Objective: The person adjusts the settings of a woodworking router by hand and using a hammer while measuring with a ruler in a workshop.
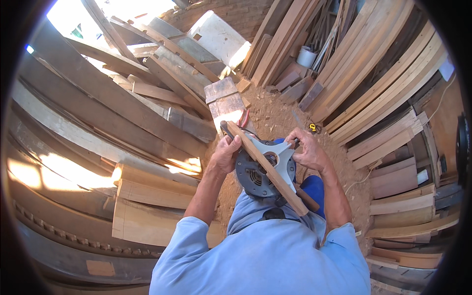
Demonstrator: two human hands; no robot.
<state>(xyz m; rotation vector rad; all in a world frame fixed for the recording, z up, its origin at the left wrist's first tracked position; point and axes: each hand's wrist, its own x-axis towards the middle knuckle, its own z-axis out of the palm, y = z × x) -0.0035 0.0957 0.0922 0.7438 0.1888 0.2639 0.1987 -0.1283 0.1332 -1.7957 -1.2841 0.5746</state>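
Note:
An upturned router point(248, 172), dark and round with a pale grey star-shaped base plate point(284, 166), rests over my lap. A narrow wooden strip point(269, 168) lies slantwise across its base, running from upper left to lower right. My left hand point(226, 154) is closed round the router's left side near the strip's upper end, thumb uppermost. On the other side, my right hand point(309, 150) pinches at the edge of the base plate beside a small dark part. What exactly lies between those fingertips is partly hidden.
Ahead of me lies a worn board point(223, 92) with red-handled pliers point(244, 118) at its near end. A yellow tape measure point(313, 128) sits on the dusty floor point(273, 110). Long timber point(147, 123) is stacked at left, more planks point(366, 54) at right, near a white can point(306, 57).

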